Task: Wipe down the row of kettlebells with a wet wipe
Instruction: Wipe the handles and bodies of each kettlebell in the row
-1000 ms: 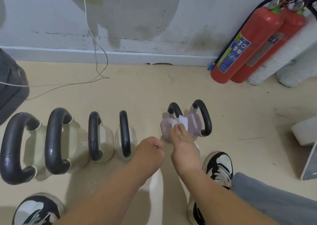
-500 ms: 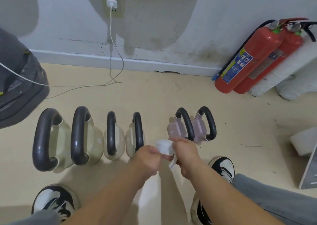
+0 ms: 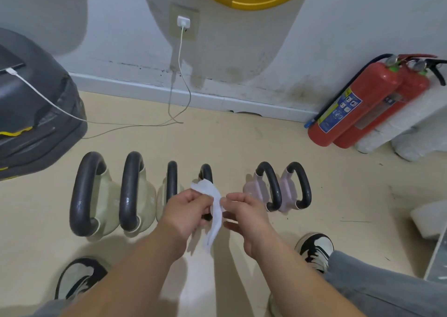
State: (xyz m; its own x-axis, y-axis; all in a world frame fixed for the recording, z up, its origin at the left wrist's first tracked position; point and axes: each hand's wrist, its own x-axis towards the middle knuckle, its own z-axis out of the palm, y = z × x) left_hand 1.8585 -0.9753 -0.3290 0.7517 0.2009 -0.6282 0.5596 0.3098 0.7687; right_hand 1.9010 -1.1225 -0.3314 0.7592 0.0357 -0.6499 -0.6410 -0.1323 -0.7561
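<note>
Several kettlebells with black handles stand in a row on the beige floor: two large pale green ones (image 3: 101, 191), two smaller cream ones (image 3: 164, 196) and two pink ones (image 3: 256, 191) at the right end. Both hands are above the floor in front of the row's middle. My left hand (image 3: 188, 210) and my right hand (image 3: 244, 212) each pinch the white wet wipe (image 3: 212, 210), which hangs crumpled between them and partly hides the fourth kettlebell.
Two red fire extinguishers (image 3: 350, 109) lean against the wall at the right, beside white bundles. A dark bag (image 3: 36, 113) with a charging cable sits at the left. A white box (image 3: 428, 217) is at the right edge. My shoes (image 3: 314, 246) stand near the row.
My right hand left the pink kettlebell and brought the wipe back to the middle. Both hands now hold the wipe, which has been pulled longer. The view has tilted up.
</note>
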